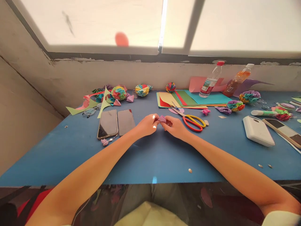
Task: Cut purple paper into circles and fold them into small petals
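A small folded purple paper piece [162, 119] is pinched between my two hands above the blue table. My left hand [150, 124] has its fingers closed on the left side of the piece. On the other side, my right hand [173, 126] grips it with thumb and fingers bent together. Scissors [193, 121] with one red and one yellow handle lie just right of my right hand. Behind the hands, a stack of coloured paper sheets [199, 99] rests near the wall. Two phones [108, 124] lie left of my left hand.
Paper flower balls [118, 93], paper scraps [104, 102] and glasses [89, 111] are at the back left. Two bottles [209, 83] stand at the back right. A white device [258, 131], a glue stick [263, 113] and more paper flowers [235, 105] lie at the right.
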Tool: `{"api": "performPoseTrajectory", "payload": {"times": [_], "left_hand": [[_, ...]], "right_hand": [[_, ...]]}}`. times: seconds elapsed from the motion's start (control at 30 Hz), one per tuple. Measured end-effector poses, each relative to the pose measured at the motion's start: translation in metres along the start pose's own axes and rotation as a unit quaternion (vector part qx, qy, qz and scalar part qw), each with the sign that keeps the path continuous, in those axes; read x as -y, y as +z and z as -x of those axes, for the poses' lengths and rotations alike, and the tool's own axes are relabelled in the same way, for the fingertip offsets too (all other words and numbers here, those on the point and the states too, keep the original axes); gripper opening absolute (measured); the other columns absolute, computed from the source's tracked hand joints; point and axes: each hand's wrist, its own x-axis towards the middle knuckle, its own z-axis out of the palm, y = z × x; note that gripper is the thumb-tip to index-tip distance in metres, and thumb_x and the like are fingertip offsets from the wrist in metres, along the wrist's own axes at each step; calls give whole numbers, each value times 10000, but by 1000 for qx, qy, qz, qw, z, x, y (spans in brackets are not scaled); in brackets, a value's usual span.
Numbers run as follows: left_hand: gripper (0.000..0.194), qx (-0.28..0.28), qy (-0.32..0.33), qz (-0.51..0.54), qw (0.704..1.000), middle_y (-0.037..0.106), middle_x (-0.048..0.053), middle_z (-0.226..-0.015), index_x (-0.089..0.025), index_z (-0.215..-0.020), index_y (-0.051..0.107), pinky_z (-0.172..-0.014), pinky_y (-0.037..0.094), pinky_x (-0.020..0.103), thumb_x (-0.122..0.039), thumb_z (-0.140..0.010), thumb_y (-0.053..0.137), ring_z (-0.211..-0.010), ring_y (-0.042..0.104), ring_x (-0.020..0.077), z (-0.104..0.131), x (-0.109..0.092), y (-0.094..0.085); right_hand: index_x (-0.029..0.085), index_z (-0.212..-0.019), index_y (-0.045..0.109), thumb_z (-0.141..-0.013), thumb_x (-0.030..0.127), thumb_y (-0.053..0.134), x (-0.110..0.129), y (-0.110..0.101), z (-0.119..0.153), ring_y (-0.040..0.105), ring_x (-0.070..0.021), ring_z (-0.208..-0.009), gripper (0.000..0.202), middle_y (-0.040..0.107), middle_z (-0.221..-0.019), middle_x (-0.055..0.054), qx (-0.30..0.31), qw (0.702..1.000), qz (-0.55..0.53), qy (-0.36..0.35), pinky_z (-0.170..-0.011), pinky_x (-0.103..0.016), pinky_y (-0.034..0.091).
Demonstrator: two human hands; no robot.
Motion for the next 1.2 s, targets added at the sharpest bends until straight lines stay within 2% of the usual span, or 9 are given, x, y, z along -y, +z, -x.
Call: {"api": "performPoseTrajectory", "payload": {"times": [0.33, 0.5, 0.6, 0.73, 0.83, 0.97, 1.1, 1.2], "left_hand": [[142, -33, 20, 28, 999, 573, 10, -762, -186, -796, 539, -631, 383, 254, -271, -836, 432, -703, 490, 134, 2, -3, 1], [147, -18, -6, 65, 998, 563, 2, -738, -178, -778, 542, -608, 368, 247, -262, -820, 428, -688, 468, 127, 2, -5, -2], [140, -14, -27, 48, 998, 515, -15, -672, -182, -718, 511, -591, 346, 251, -245, -806, 423, -641, 428, 123, 3, -7, -3], [142, -28, -47, 56, 997, 504, -15, -671, -182, -683, 486, -596, 339, 253, -242, -801, 435, -654, 431, 128, 3, -11, -2], [138, -43, -73, 88, 993, 501, -16, -674, -180, -704, 490, -620, 349, 256, -249, -809, 433, -661, 441, 128, 4, -14, 0], [180, -36, -90, 122, 988, 492, -19, -681, -179, -758, 504, -608, 347, 255, -341, -818, 456, -657, 431, 127, 4, -13, 4], [161, -25, -85, 155, 984, 483, -26, -653, -176, -720, 488, -607, 354, 252, -311, -807, 472, -632, 441, 119, 2, -8, 8], [143, -19, -89, 186, 978, 504, -25, -630, -174, -682, 483, -596, 367, 249, -272, -787, 485, -604, 462, 114, 1, -5, 11]], "right_hand": [[196, -718, 450, -778, 312, 494, 2, -3, -2, 444, -112, -555, 138, 462, -589, 45, -6, 999, -40, 19, -525, -247, 320], [198, -730, 442, -796, 354, 494, 3, -2, -1, 444, -112, -535, 177, 462, -575, 47, 10, 999, -50, 17, -511, -249, 327], [198, -740, 449, -807, 374, 496, 4, -2, 0, 481, -120, -543, 194, 485, -585, 41, 28, 997, -69, 24, -524, -256, 360], [198, -752, 456, -819, 431, 498, 6, -1, -1, 529, -136, -552, 245, 525, -575, 31, 47, 993, -96, 45, -557, -272, 396], [195, -744, 458, -819, 492, 489, 6, 0, -2, 508, -128, -528, 308, 510, -565, 33, 49, 988, -129, 64, -536, -266, 383], [192, -700, 453, -819, 532, 480, 5, -2, -4, 438, -103, -491, 361, 447, -534, 49, 48, 982, -165, 76, -502, -247, 349], [190, -695, 458, -848, 534, 431, 3, -2, -5, 418, -101, -491, 377, 428, -541, 46, 52, 983, -162, 66, -495, -245, 332], [190, -665, 461, -881, 523, 367, 3, -1, -4, 386, -104, -493, 407, 406, -528, 41, 39, 994, -95, 47, -498, -250, 304]]}}
